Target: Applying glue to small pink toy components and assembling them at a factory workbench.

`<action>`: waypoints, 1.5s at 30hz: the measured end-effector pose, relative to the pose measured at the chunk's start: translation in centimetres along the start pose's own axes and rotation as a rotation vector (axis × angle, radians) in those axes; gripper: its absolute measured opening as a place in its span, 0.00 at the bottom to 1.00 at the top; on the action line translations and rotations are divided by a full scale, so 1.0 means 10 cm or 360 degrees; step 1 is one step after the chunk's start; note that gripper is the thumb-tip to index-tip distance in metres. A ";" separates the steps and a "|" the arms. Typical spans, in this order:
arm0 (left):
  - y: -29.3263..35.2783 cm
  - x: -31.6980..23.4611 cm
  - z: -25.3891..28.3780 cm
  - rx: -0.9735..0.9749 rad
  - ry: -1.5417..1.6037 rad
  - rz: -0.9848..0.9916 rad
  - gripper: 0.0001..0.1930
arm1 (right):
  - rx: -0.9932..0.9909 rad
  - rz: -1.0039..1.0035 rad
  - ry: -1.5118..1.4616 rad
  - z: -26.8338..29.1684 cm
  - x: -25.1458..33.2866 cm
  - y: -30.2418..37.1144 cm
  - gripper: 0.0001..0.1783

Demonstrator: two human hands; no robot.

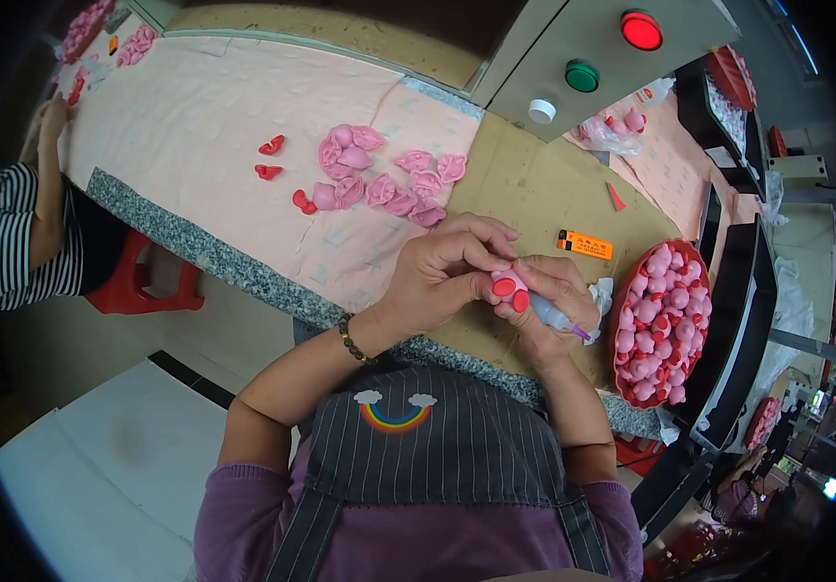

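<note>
- Speckled stone edging [195, 247] bounds a worktop that runs left from the scalloped red basket [616, 359], under pink sheeting [204, 107] and a brown board [510, 184].
- Left of the basket, the left hand [442, 276] pinches a pink figure [505, 287] between thumb and bent fingers; its red feet face upward, probably so the small piece stays visible and steady.
- Nearer the basket, the right hand [558, 296] draws its fingertips in at the same figure; its curled palm keeps hold of a squeeze bottle [549, 312], tip toward the basket, likely to save setting it down.
- Left of the basket's far end lies an orange lighter [585, 244], perhaps kept within reach.
- Farther left of the basket, pink pieces [427, 182] and red pieces [270, 145] lie apart, seemingly grouped by kind.
- Right of the basket, a black tray [723, 364] crowds its rim; bare board left of the lighter offers more room.
</note>
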State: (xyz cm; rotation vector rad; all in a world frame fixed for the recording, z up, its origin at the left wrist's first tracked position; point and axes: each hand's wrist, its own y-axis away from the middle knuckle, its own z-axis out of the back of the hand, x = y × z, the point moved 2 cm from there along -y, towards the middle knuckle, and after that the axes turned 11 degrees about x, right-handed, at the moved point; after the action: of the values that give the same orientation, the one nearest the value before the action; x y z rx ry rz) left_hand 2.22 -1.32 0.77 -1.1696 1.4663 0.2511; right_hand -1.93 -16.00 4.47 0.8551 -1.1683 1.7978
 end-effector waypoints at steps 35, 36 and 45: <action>0.08 0.03 0.05 -0.0127 0.0577 0.0510 0.15 | 0.0139 0.0355 0.0601 0.03 0.12 -0.24 0.18; 0.07 0.01 0.06 -0.0114 0.0561 0.0519 0.14 | 0.0129 0.0346 0.0599 0.04 0.11 -0.24 0.18; 0.05 0.02 0.05 -0.0103 0.0537 0.0448 0.12 | 0.0143 0.0377 0.0501 0.04 0.09 -0.21 0.19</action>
State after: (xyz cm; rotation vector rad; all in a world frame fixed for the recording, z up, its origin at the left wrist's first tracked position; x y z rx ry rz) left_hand 2.16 -0.81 0.21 -1.0911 1.9362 0.3055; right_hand -0.44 -15.66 6.16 0.4725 -1.0216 2.1011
